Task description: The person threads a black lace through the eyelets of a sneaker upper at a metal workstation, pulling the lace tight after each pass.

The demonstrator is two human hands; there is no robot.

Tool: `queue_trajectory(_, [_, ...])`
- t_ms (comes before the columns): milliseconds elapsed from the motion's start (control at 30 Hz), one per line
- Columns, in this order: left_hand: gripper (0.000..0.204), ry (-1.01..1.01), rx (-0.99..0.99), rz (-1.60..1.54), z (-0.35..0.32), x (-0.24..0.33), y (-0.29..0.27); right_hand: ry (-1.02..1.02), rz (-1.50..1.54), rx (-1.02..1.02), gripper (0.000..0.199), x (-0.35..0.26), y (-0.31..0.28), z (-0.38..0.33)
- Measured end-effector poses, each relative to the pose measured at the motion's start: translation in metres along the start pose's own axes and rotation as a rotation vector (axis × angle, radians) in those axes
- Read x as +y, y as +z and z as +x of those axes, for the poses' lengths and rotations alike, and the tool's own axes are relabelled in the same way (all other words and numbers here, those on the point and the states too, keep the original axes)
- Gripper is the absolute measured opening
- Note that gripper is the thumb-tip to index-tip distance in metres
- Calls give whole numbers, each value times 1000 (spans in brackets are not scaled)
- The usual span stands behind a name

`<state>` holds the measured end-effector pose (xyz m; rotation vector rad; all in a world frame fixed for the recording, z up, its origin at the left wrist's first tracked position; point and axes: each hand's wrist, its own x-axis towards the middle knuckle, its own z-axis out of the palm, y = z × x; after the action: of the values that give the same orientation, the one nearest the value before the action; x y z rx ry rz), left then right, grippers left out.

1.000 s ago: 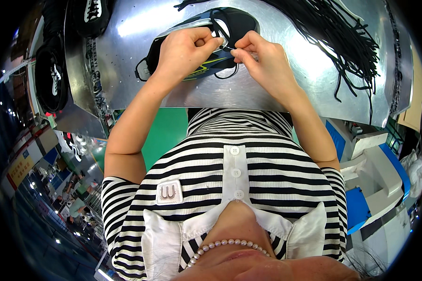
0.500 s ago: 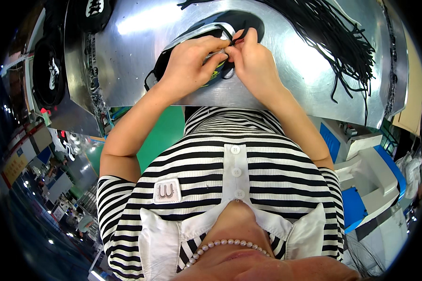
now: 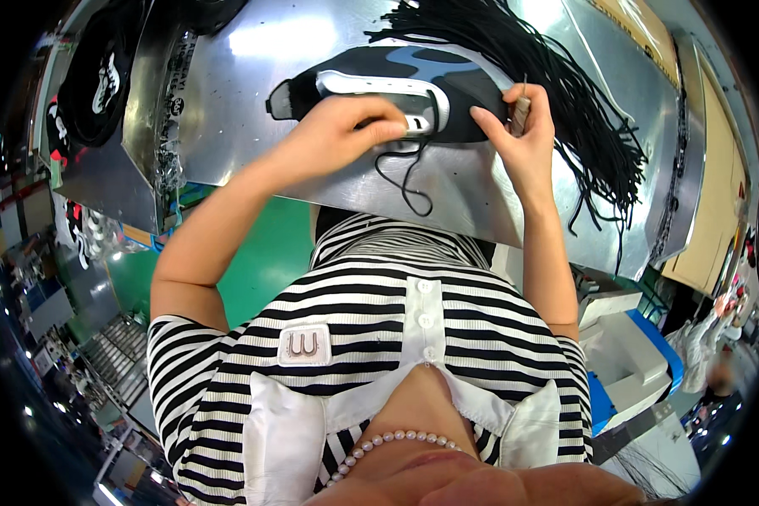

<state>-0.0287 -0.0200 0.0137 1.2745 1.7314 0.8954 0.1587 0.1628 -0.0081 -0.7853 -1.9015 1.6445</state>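
A black shoe upper [image 3: 405, 72] with grey-blue patches and a white strip lies flat on the shiny metal table [image 3: 244, 101]. My left hand [image 3: 346, 126] rests on its near edge, fingertips pinched at the white strip where a thin black lace [image 3: 401, 181] hangs down in a loop. My right hand [image 3: 523, 143] is at the upper's right end, fingers closed around a small brown-handled pointed tool [image 3: 521, 110] held upright. The two hands are apart, one at each side of the upper.
A thick bundle of black laces [image 3: 582, 110] spreads over the table's right part. More black shoe uppers [image 3: 101, 84] lie on a surface at far left. A white and blue machine [image 3: 628, 363] stands at lower right; green floor [image 3: 261, 261] shows below the table edge.
My hands were close together over the upper; now they have spread apart. The right hand has moved to the right end with the tool, and the upper lies flatter with its white strip showing.
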Motion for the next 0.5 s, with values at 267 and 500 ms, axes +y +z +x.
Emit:
queue_trajectory(267, [29,-462,-122,-452,17,-2,0,-64,-103,-22,35,0,19,-8])
queue_trajectory(500, [15,-63,302,87,22,-21,14,98,-157,58,33,12,6,-7])
